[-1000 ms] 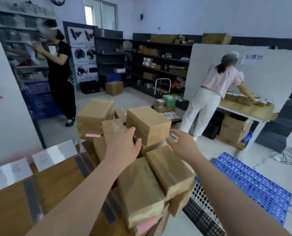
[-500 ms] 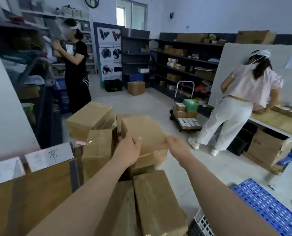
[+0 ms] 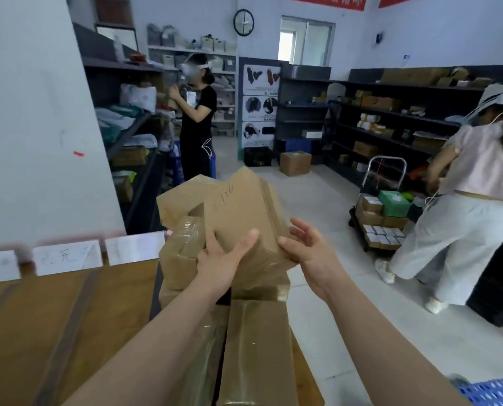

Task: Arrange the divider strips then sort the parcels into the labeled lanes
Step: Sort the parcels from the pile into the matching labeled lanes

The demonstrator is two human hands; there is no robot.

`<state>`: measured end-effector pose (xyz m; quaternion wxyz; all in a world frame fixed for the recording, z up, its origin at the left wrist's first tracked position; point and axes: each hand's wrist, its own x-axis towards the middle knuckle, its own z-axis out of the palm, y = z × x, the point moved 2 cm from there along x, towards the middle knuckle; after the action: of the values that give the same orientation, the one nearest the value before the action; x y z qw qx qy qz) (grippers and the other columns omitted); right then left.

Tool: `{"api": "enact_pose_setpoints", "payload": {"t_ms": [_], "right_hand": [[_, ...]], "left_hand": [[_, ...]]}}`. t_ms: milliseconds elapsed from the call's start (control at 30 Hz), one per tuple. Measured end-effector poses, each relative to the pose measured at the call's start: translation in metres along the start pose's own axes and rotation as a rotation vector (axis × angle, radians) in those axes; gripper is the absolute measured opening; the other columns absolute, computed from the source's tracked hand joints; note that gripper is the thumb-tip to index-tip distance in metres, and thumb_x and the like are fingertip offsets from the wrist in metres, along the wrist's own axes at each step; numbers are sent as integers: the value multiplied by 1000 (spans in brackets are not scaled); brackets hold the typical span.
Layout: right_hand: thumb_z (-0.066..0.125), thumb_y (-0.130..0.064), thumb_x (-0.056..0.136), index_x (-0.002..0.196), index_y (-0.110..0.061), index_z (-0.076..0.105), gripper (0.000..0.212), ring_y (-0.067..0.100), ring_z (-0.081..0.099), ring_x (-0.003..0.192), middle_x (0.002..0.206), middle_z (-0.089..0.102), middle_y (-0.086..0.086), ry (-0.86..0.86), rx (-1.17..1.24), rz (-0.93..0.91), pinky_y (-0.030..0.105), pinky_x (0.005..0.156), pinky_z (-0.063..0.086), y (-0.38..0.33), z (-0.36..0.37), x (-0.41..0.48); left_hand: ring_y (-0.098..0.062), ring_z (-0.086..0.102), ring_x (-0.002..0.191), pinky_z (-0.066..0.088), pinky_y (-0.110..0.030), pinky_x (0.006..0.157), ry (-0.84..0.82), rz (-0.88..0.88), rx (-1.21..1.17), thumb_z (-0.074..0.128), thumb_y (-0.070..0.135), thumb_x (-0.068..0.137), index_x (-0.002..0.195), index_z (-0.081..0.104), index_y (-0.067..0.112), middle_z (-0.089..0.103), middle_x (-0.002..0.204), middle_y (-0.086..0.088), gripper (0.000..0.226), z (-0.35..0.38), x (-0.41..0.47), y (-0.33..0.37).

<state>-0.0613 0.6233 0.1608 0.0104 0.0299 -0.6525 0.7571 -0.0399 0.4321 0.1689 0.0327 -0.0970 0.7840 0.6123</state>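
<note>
We find the taped parcel (image 3: 244, 212) raised above the pile at the bench (image 3: 54, 317) edge, left hand (image 3: 224, 259) clamped beneath, right hand (image 3: 309, 253) spread at its side. We judge it rigid, light, tape-slick; hold opposite edges.

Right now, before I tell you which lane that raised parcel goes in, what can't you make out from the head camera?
- Writing on the raised parcel: faint pen marks, too blurred to read.
- Lane labels along the table's far edge: motion blur, characters unreadable.
- Right hand: its fingers sit at the parcel's edge, contact unclear; the left hand presses its near face.
- Parcels lower in the pile: covered by the raised one and both arms.
- Nearest parcel: cut off by the bottom edge.
</note>
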Motion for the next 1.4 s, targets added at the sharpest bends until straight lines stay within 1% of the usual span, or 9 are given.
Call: {"api": "enact_pose_setpoints", "payload": {"t_ms": [133, 267, 467, 667, 800, 967, 1167, 1267, 1400], "right_hand": [[90, -39, 48, 133, -23, 51, 95, 5, 64, 104, 121, 61, -5, -50, 2, -65, 22, 79, 54, -10, 8, -9], [64, -54, 80, 118, -21, 64, 50, 13, 64, 107, 118, 68, 0, -70, 11, 10, 30, 89, 49, -15, 10, -16], [51, -39, 98, 116, -17, 66, 33, 12, 69, 95, 110, 73, 1, -190, 37, 206, 28, 72, 55, -7, 20, -25], [51, -31, 99, 122, -16, 62, 30, 13, 70, 96, 111, 73, -1, -196, 95, 194, 29, 66, 56, -8, 27, -28], [54, -33, 97, 118, -22, 66, 27, 16, 69, 99, 110, 73, -2, -177, 26, 137, 36, 73, 58, -5, 35, -25], [59, -35, 94, 105, -23, 69, 19, 14, 70, 91, 99, 75, -6, -176, -62, 106, 36, 77, 59, -6, 66, -22], [60, -35, 93, 101, -23, 68, 17, 7, 71, 80, 91, 76, -11, -220, -119, 83, 27, 67, 56, -4, 124, -28], [60, -36, 93, 103, -21, 68, 19, 16, 69, 91, 96, 76, -6, -246, -134, 96, 40, 81, 55, 0, 162, -33], [61, -37, 92, 109, -21, 65, 24, 8, 70, 77, 94, 75, -9, -294, -127, 125, 21, 54, 51, 9, 220, -44]], "left_hand": [[-29, 37, 137, 34, -51, 112, -7, -6, -203, 72, 82, 40, 154, 10, 37, 31, 155, -3, 137, -3, -10, -1], [-27, 65, 106, 55, -43, 77, -107, -121, -646, 75, 65, 53, 131, 54, 28, 71, 116, -3, 88, -10, -23, -11], [-39, 60, 116, 51, -59, 84, -277, -112, -1058, 52, 54, 83, 127, 62, 22, 68, 122, -16, 56, -24, -34, -23], [-30, 65, 114, 53, -54, 90, -83, 1, -965, 50, 27, 100, 136, 56, 23, 68, 125, -9, 36, -40, -39, -35], [-19, 71, 102, 61, -39, 73, 121, 116, -778, 50, 20, 102, 130, 59, 34, 71, 119, 0, 33, -52, -46, -36], [-14, 65, 112, 54, -41, 96, 269, 171, -463, 50, 39, 100, 131, 59, 36, 66, 125, 7, 33, -74, -59, -41], [-1, 68, 99, 52, -15, 74, 228, 274, -333, 42, 58, 95, 124, 65, 32, 73, 112, 13, 45, -119, -83, -40], [-10, 67, 107, 51, -31, 93, 238, 253, -337, 43, 60, 93, 126, 64, 31, 72, 116, 9, 49, -151, -93, -48], [-14, 66, 111, 48, -44, 101, 250, 207, -338, 49, 73, 79, 127, 61, 36, 70, 119, 11, 62, -205, -105, -70]]}}
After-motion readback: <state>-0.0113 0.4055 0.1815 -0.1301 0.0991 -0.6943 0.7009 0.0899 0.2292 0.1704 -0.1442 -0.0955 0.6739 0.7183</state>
